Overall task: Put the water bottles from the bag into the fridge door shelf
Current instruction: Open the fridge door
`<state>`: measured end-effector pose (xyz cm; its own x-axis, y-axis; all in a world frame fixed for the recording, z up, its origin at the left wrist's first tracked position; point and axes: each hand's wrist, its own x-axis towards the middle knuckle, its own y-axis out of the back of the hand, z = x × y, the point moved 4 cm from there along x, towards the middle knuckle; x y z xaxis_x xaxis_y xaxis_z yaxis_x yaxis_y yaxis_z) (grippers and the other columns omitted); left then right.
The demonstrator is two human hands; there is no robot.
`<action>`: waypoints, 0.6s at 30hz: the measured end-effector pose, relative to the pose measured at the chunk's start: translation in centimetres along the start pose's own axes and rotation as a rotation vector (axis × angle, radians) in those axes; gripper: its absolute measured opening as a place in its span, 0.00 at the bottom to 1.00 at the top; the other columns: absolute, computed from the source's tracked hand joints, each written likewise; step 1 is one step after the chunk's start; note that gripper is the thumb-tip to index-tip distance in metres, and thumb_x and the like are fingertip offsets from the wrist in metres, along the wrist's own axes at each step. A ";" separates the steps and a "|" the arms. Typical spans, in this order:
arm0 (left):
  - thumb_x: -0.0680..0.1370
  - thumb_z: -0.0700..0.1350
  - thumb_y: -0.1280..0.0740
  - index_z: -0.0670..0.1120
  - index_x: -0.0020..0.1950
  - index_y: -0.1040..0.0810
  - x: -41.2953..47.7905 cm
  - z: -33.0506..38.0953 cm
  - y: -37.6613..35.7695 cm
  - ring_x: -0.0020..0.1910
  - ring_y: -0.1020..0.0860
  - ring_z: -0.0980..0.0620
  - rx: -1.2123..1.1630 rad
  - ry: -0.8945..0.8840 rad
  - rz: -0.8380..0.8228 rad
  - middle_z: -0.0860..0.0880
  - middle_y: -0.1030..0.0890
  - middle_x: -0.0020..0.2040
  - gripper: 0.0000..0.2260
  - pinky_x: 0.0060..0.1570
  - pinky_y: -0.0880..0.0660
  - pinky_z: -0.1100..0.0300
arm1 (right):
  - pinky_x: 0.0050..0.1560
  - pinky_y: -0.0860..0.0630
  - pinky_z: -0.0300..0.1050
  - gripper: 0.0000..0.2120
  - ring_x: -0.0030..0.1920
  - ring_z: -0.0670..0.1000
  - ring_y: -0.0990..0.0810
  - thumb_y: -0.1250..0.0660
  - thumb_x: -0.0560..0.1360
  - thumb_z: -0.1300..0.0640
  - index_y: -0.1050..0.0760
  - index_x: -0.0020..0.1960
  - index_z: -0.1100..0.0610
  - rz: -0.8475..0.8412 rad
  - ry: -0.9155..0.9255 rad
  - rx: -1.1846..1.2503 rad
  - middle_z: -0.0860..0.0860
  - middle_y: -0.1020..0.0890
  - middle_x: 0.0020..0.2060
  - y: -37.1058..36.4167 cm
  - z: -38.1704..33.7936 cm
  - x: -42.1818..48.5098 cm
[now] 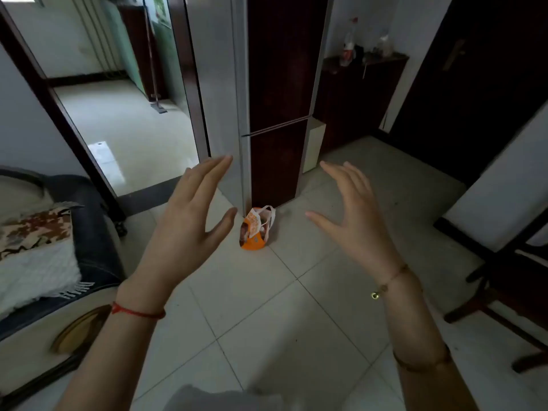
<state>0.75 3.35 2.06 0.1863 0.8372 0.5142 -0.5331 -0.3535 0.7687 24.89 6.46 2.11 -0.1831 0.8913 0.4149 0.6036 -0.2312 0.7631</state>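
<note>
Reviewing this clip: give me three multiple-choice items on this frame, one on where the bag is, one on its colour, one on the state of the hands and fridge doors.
1. Where is the bag?
A. On the floor at the foot of the fridge
B. On the sofa
C. On the chair

2. What is the bag's main colour?
A. Blue
B. Orange with white
C. Black

3. What is the state of things?
A. Left hand holds a bottle
B. Both hands are open and empty, fridge doors closed
C. A fridge door is open

Answers:
1 A: it sits on the floor tiles by the fridge base.
2 B: orange body, white handles.
3 B: left hand and right hand show spread fingers and hold nothing; both doors sit flush.
</note>
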 end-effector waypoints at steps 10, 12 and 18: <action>0.79 0.48 0.34 0.49 0.81 0.45 6.4 -5.1 -4.1 0.77 0.38 0.52 -0.014 0.053 -0.052 0.48 0.36 0.78 0.33 0.75 0.42 0.60 | 0.75 0.48 0.41 0.35 0.78 0.49 0.45 0.28 0.73 0.49 0.39 0.76 0.53 -0.088 -0.067 0.005 0.49 0.34 0.74 -4.6 3.8 6.1; 0.79 0.48 0.34 0.49 0.81 0.45 7.8 -6.1 -5.1 0.77 0.38 0.51 -0.013 0.058 -0.054 0.48 0.36 0.78 0.33 0.75 0.42 0.59 | 0.75 0.48 0.41 0.35 0.77 0.49 0.44 0.28 0.73 0.49 0.38 0.76 0.53 -0.097 -0.071 0.024 0.49 0.34 0.74 -5.7 4.8 7.7; 0.79 0.46 0.33 0.47 0.80 0.43 13.6 -9.1 -8.6 0.77 0.37 0.50 -0.026 0.091 -0.064 0.46 0.35 0.77 0.32 0.75 0.38 0.56 | 0.76 0.46 0.43 0.35 0.77 0.50 0.43 0.28 0.73 0.50 0.38 0.75 0.53 -0.124 -0.062 0.033 0.48 0.33 0.73 -8.6 8.1 13.8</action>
<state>0.38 21.56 -1.06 0.1455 0.8925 0.4269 -0.5438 -0.2883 0.7881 23.47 23.92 -2.78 -0.2097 0.9349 0.2863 0.6051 -0.1059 0.7890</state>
